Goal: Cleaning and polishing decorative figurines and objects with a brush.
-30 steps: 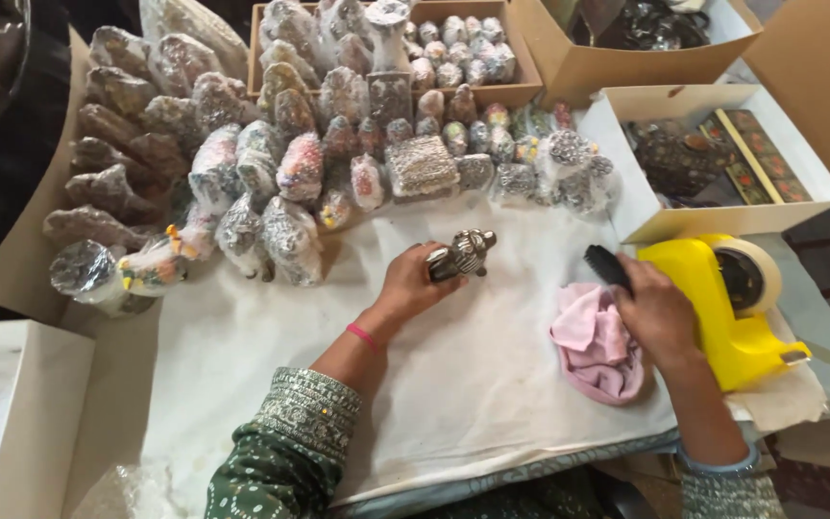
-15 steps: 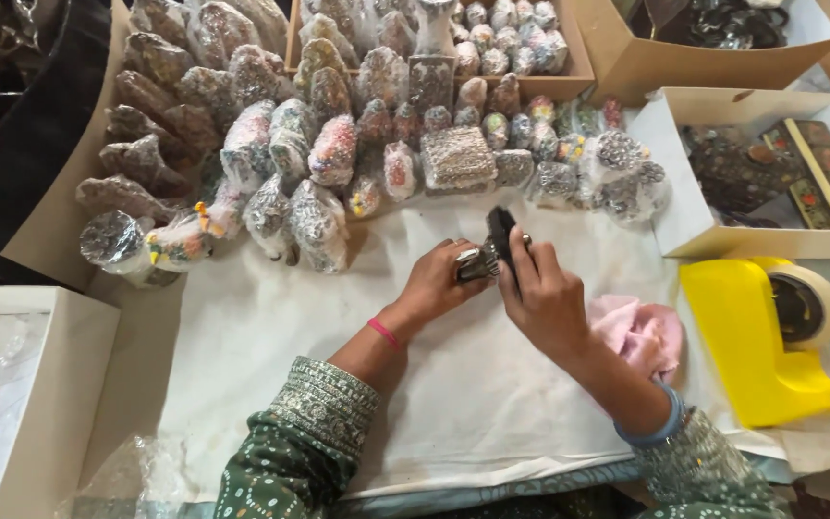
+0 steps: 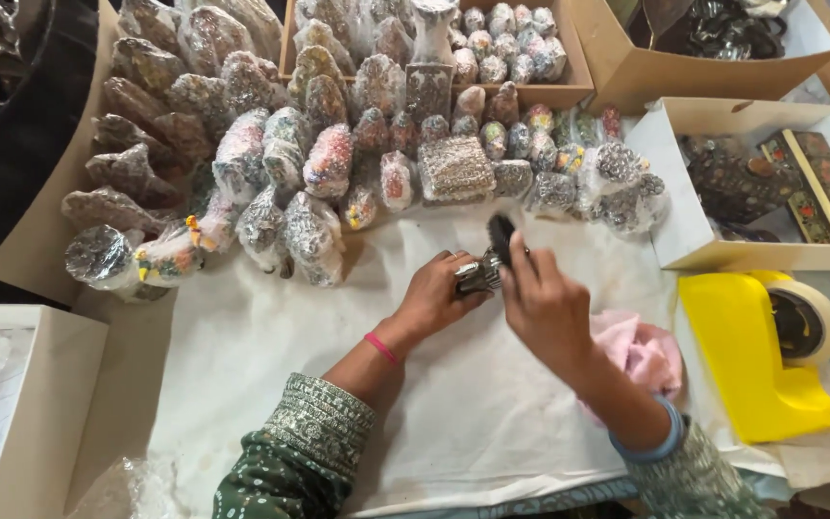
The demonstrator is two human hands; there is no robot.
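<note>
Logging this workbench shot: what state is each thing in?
Left hand: gripping a small silvery figurine.
Right hand: holding a dark brush against the figurine.
Pink cloth: crumpled on the white sheet.
Yellow tape dispenser: loaded, unused.
Wrapped figurines: bagged, in rows.

Shiny metal figurine (image 3: 477, 277) (glossy), matt white cloth (image 3: 271, 365), glossy yellow plastic dispenser (image 3: 756, 360).

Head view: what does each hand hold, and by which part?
The left hand holds a small silvery figurine by its near end. The right hand holds a dark brush by its lower part, against the figurine.
</note>
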